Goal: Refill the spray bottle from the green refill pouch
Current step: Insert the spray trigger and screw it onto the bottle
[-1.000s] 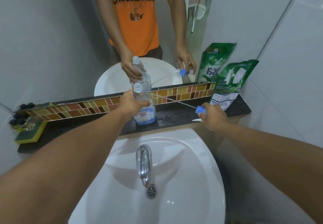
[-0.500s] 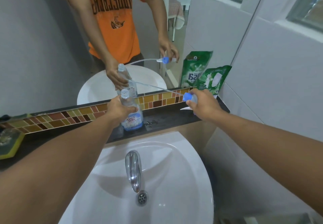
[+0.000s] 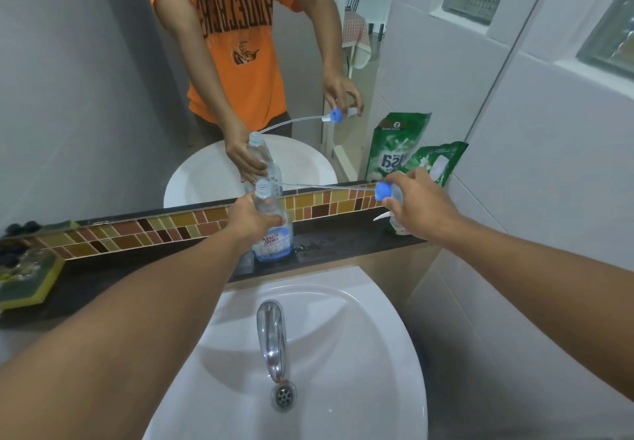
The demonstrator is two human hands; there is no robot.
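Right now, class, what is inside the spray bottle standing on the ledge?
The bottle is uncapped and looks nearly empty, with a little liquid at the bottom. The left hand and the label cover its middle, so the exact level cannot be seen.

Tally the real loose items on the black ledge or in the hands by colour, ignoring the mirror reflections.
Clear: 1, the spray bottle held by the left hand.
Blue and white: 1, the sprayer head with its tube, held by the right hand.
Green: 2, the refill pouch and the sponge.
Total: 4.
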